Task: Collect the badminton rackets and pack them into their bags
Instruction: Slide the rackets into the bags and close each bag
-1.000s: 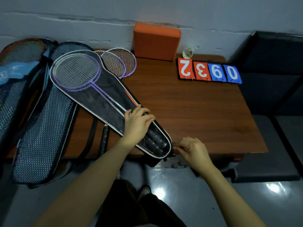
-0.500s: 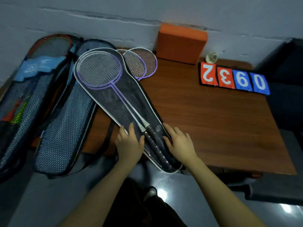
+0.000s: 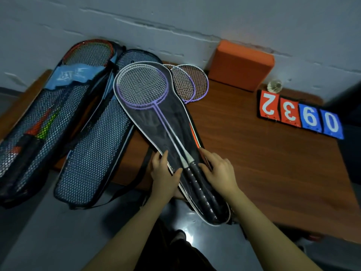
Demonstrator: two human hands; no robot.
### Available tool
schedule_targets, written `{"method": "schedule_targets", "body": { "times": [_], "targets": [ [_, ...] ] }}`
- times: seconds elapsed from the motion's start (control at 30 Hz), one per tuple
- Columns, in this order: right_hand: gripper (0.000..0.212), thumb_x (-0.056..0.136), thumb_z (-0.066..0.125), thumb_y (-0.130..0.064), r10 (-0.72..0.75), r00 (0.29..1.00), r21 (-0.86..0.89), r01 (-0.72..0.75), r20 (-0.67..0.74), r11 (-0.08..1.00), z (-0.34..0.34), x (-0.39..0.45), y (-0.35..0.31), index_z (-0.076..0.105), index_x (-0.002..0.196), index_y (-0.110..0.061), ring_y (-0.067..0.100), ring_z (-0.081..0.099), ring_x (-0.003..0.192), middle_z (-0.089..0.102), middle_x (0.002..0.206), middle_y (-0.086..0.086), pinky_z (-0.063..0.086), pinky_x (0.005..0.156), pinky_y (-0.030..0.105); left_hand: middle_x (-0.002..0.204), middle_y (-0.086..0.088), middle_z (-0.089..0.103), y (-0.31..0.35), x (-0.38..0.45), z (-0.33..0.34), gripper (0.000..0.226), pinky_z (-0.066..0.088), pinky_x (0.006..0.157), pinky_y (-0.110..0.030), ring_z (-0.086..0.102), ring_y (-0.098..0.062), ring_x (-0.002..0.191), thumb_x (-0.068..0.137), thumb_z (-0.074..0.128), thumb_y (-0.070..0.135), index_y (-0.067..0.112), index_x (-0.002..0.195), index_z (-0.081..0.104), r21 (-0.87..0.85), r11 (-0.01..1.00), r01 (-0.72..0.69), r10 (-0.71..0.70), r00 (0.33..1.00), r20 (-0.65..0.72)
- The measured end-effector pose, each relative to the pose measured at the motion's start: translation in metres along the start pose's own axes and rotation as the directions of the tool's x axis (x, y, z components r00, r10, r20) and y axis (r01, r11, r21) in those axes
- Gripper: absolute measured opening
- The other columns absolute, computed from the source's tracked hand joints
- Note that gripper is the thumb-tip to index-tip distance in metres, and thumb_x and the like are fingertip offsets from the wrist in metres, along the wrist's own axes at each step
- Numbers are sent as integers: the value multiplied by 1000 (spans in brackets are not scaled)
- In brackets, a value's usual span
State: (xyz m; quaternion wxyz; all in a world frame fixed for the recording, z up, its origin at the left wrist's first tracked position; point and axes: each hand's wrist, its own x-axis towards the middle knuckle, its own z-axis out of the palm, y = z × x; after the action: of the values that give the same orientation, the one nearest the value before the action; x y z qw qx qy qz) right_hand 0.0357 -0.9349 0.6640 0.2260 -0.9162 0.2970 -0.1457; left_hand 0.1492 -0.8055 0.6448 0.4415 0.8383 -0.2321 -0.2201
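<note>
A pair of purple rackets (image 3: 143, 90) is already packed in the clear-fronted bag (image 3: 156, 122) at the frame's centre, on the table (image 3: 263, 163). The bag's narrow end is pressed between the left hand (image 3: 164, 173) and right hand (image 3: 218, 173), fingers straight, nothing clenched. Two loose rackets (image 3: 192, 81) behind it are still to be packed.

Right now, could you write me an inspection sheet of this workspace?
Surface: brown wooden table against a grey wall.
Job's things: clear-fronted racket bag holding purple rackets; two mesh bags left; two loose purple rackets behind.
Clutter: orange block, shuttlecock, number cards.
Grippers: left hand and right hand rest flat on the bag's handle end.
Cables: nothing seen.
Surroundings: dark seat right, glossy floor.
</note>
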Motion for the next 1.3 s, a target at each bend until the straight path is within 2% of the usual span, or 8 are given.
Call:
{"method": "schedule_targets", "body": {
  "times": [0.1,0.27,0.47,0.6,0.9,1.07,1.2,1.3],
  "targets": [
    [42,85,51,-30,13,997,64,-8,-82,998,-3,-5,-7,56,127,-22,20,61,82,66,92,-2,30,69,26,146,-3,18,2,-3,-1,72,31,110,-41,33,-23,131,78,70,16,17,139,33,-202,979,38,-42,999,-16],
    [40,89,44,-33,-69,982,92,86,-174,992,-10,-15,-19,60,122,-18,17,58,70,63,82,-3,32,66,25,133,10,25,7,-14,-6,60,41,102,-44,44,-21,121,80,69,15,21,133,43,-300,953,33,-67,992,-104],
    [37,89,47,-28,-32,949,179,92,-313,979,-14,-20,-47,63,119,-11,8,54,79,66,89,-1,35,70,24,133,-2,37,37,-26,-26,44,43,100,-48,47,-24,122,83,61,1,13,125,54,-312,934,-173,73,948,-309],
    [35,89,49,-25,-13,918,239,117,-396,964,-13,-19,-68,63,117,-9,10,57,78,67,89,1,42,70,32,133,-3,42,51,-31,-52,41,43,101,-39,44,-10,124,85,59,-1,11,123,56,-304,908,-288,172,919,-354],
    [30,90,55,-14,-70,867,290,240,-494,927,-4,23,-138,62,117,-5,18,58,75,63,84,5,50,66,43,136,0,42,59,4,-132,37,30,108,-18,38,-1,125,86,58,-1,27,110,59,-240,903,-357,269,903,-334],
    [29,88,57,-14,-54,866,262,209,-496,942,27,59,-193,63,116,-7,23,62,75,65,85,6,50,65,46,137,3,41,39,41,-194,30,27,103,-6,35,4,123,88,56,3,22,111,63,-189,914,-358,291,906,-306],
    [29,88,57,-13,-54,865,229,192,-499,954,62,85,-254,63,115,-6,25,61,73,63,84,7,51,64,45,137,5,41,9,74,-258,29,33,108,-26,37,-5,128,89,55,4,21,112,62,-179,915,-362,311,914,-259],
    [28,88,57,-13,-35,870,223,165,-492,961,87,105,-299,64,113,-4,26,63,76,65,86,8,51,67,47,137,4,42,-14,101,-302,29,33,109,-30,38,-7,128,89,54,4,23,109,63,-186,917,-352,310,925,-220]
  ]
}}
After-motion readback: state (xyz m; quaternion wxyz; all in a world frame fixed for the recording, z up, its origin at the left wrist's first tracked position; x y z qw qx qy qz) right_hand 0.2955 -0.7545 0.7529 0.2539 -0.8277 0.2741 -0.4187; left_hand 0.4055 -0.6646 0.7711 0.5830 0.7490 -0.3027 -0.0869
